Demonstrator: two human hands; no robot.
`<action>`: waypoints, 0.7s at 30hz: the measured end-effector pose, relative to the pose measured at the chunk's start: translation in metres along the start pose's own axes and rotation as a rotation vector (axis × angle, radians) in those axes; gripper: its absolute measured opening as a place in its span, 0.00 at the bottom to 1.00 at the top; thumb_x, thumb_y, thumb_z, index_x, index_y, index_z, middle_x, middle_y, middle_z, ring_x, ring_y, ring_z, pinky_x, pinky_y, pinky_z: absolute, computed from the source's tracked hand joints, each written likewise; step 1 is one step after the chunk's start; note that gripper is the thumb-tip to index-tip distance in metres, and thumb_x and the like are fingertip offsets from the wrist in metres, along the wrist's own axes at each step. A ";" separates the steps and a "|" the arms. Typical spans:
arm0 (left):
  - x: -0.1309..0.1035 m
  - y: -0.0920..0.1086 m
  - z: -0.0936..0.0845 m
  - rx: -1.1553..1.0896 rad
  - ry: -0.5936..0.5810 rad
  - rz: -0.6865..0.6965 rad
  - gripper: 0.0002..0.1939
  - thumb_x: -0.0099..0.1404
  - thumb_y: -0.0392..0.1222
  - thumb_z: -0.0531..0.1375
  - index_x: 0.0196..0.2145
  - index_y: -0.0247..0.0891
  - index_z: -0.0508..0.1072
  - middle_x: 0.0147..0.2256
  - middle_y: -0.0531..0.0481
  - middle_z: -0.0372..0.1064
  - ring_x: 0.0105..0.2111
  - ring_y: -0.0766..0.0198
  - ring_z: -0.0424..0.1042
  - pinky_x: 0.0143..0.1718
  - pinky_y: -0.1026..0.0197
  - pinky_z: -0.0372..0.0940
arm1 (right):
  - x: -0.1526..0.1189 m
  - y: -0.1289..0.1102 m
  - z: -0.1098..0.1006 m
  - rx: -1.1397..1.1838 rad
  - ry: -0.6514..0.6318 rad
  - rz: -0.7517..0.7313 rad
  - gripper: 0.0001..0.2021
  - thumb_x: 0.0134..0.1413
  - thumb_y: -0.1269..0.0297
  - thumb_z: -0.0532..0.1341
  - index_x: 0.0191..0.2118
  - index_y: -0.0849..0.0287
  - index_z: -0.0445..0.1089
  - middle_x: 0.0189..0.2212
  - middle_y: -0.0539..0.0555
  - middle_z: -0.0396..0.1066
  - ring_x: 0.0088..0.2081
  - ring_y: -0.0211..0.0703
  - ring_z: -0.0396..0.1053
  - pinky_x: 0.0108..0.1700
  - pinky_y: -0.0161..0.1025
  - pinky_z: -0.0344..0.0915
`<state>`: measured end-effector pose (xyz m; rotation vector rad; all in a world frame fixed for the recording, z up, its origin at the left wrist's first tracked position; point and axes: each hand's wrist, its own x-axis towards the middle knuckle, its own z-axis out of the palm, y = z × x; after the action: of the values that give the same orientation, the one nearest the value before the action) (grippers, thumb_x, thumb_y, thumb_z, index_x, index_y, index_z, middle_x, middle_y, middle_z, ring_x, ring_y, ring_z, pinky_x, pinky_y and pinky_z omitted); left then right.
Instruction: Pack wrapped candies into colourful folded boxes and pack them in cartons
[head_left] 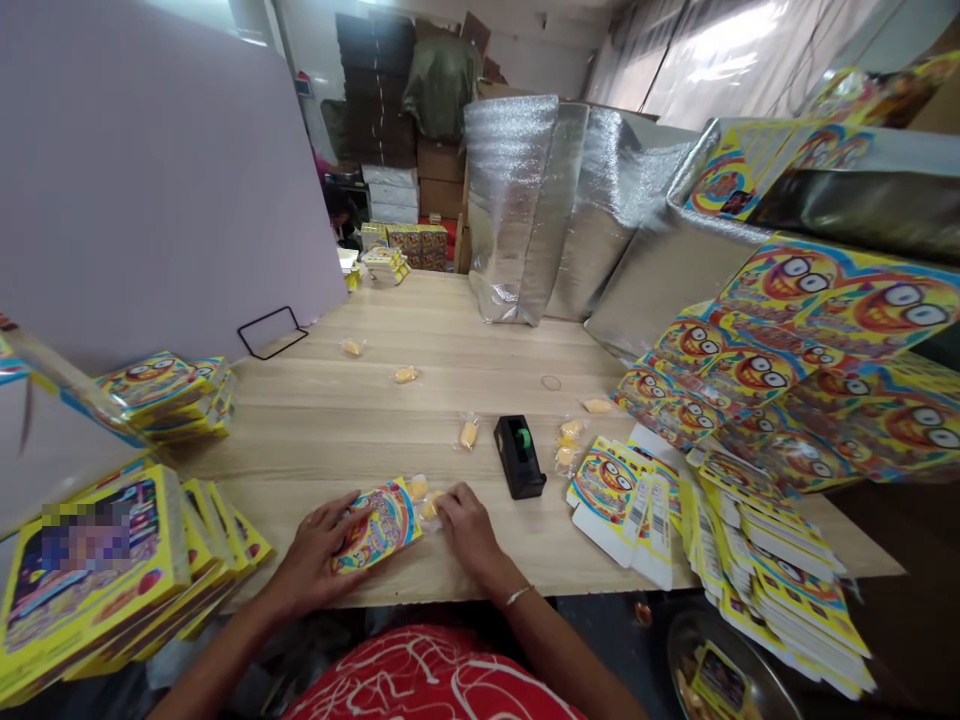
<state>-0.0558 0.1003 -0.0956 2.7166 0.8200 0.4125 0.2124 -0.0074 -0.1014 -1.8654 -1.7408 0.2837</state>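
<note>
My left hand [319, 550] is wrapped around a bright yellow printed candy box [381, 524], which lies on the table near its front edge. At the right end of that box, my right hand [469, 530] has its fingers bent together on a yellow candy in clear wrapper [430, 506]. Another wrapped candy [417, 487] sits right at the box's end, touching or nearly touching it. Whether that end's flap is open I cannot make out. Beyond the right hand stands a black tape dispenser [519, 458] with a green core.
Loose wrapped candies [468, 433] lie about the wooden table [337, 430]. Flat unfolded cartons [780, 570] are piled at the right, below stacked printed boxes [817, 290]. Filled-looking boxes [97, 560] stand at the left. A metal bowl [720, 670] is below the table edge.
</note>
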 end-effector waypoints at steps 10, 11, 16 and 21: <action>0.000 0.001 0.002 0.008 -0.010 -0.009 0.33 0.58 0.57 0.61 0.60 0.49 0.62 0.62 0.43 0.57 0.57 0.46 0.62 0.55 0.45 0.60 | 0.000 0.000 -0.012 0.128 -0.171 -0.230 0.17 0.61 0.68 0.58 0.55 0.56 0.68 0.46 0.56 0.65 0.48 0.44 0.63 0.51 0.38 0.62; 0.000 0.001 0.002 0.006 -0.005 -0.005 0.34 0.58 0.57 0.61 0.60 0.49 0.62 0.61 0.42 0.57 0.56 0.46 0.62 0.54 0.45 0.60 | 0.000 0.001 -0.017 0.193 -0.181 -0.217 0.17 0.61 0.66 0.58 0.55 0.55 0.68 0.47 0.56 0.64 0.48 0.43 0.63 0.51 0.38 0.62; -0.001 -0.002 0.004 0.012 0.023 0.008 0.34 0.57 0.57 0.61 0.60 0.50 0.62 0.61 0.43 0.58 0.56 0.45 0.63 0.54 0.45 0.61 | 0.014 0.010 -0.031 0.388 -0.285 -0.140 0.13 0.55 0.61 0.65 0.46 0.55 0.74 0.42 0.53 0.65 0.44 0.42 0.65 0.48 0.37 0.64; -0.003 -0.004 0.008 0.008 0.046 0.010 0.35 0.56 0.55 0.63 0.61 0.52 0.61 0.62 0.44 0.57 0.56 0.46 0.63 0.53 0.45 0.62 | 0.023 0.009 -0.025 0.406 -0.307 -0.002 0.06 0.53 0.64 0.66 0.37 0.59 0.76 0.35 0.52 0.66 0.39 0.41 0.66 0.42 0.36 0.65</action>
<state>-0.0571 0.1003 -0.1048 2.7293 0.8222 0.4759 0.2365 0.0082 -0.0807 -1.5829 -1.7169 0.8923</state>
